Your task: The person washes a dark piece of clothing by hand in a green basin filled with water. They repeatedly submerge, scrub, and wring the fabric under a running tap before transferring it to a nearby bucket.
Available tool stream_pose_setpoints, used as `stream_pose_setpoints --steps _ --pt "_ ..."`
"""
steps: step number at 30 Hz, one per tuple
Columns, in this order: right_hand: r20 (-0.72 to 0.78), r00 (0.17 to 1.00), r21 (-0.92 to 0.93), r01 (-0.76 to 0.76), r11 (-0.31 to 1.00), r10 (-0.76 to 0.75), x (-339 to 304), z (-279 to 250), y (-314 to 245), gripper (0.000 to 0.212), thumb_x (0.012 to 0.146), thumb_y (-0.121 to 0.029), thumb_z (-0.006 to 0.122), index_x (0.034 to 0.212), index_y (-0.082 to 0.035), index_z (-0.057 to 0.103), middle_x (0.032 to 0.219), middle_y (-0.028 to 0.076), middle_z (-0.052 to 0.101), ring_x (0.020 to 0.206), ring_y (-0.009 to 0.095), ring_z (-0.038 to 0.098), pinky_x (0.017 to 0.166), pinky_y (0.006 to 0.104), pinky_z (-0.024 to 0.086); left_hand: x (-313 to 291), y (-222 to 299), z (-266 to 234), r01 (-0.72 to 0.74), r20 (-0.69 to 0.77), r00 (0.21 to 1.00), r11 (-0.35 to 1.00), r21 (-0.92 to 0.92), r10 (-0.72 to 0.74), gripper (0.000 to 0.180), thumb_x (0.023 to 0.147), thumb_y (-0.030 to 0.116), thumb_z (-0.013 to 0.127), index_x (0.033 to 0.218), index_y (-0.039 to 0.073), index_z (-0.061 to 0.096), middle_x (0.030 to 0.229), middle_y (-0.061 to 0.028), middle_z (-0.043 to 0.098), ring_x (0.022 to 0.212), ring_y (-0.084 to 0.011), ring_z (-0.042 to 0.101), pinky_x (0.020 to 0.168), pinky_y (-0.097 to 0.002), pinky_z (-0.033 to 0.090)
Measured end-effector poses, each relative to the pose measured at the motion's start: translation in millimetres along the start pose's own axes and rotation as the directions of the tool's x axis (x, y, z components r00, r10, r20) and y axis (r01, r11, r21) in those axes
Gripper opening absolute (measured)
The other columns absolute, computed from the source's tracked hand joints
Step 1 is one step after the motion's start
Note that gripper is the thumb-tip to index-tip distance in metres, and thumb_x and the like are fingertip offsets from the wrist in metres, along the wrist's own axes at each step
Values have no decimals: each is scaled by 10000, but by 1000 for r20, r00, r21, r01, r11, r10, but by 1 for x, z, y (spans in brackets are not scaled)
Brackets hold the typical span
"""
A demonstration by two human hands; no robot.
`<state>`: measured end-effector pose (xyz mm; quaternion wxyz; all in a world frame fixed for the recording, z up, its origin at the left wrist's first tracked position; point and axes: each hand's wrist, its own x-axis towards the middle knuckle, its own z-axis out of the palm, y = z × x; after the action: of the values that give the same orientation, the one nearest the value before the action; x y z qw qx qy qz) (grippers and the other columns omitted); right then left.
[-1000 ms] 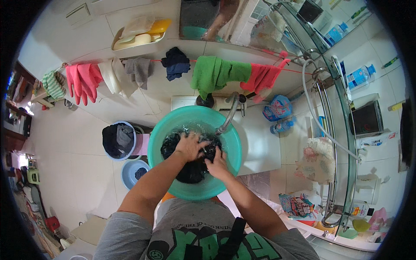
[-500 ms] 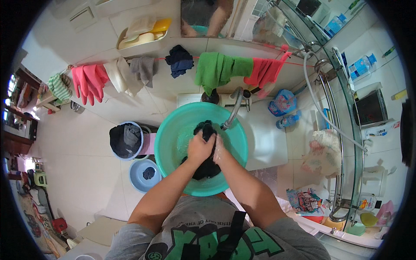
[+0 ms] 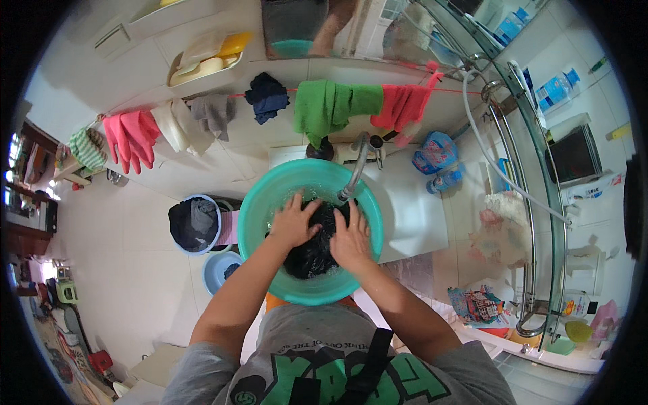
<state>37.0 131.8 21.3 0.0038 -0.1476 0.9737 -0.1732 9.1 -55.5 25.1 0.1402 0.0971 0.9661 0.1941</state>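
A wet black garment [image 3: 312, 253] lies spread in water inside a large turquoise basin [image 3: 252, 270]. Over its left part is my left hand [image 3: 292, 221], fingers spread apart, the fingertips toward the basin's far side. My right hand [image 3: 351, 239] rests at the garment's right edge, fingers outstretched and parted, just below the faucet [image 3: 358, 172]. Neither hand is closed round the cloth. The faucet's spout reaches over the basin's right side.
Left of the basin stand a lilac bucket [image 3: 219, 233] of dark clothes and a small blue basin [image 3: 214, 273]. Beyond, green cloth [image 3: 334, 111], pink gloves [image 3: 133, 138] and other cloths hang on a line. A glass shelf [image 3: 555, 256] with metal rails runs along the right.
My hands were together, gripping the bunched black garment. Now they have parted, the fingers have opened, and the garment has dropped and spread in the water.
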Motion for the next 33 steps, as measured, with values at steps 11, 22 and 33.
stream_pose_setpoints --steps 11,22,33 --pt "742 632 588 -452 -671 225 72 82 51 352 948 -300 517 1174 -66 651 1053 126 684 930 252 655 887 426 521 29 42 22 384 465 838 -298 -874 -284 754 821 313 774 1439 4 471 1227 -215 638 1168 -311 608 976 -403 482" --pt "329 932 629 -338 700 155 32 10 37 360 882 -197 681 1197 -28 638 1116 154 682 989 324 659 887 440 520 -8 -43 1 260 -372 879 954 -148 -298 339 804 194 735 1095 66 620 1170 -243 592 1035 -427 607 828 -516 531" --pt "397 911 -92 -76 993 107 34 38 -12 671 912 -319 615 1509 -124 379 1488 264 395 1324 511 397 1073 622 341 28 -19 25 67 258 960 984 163 -108 760 763 451 772 1406 165 485 1569 -170 314 1453 -400 271 1047 -670 354"
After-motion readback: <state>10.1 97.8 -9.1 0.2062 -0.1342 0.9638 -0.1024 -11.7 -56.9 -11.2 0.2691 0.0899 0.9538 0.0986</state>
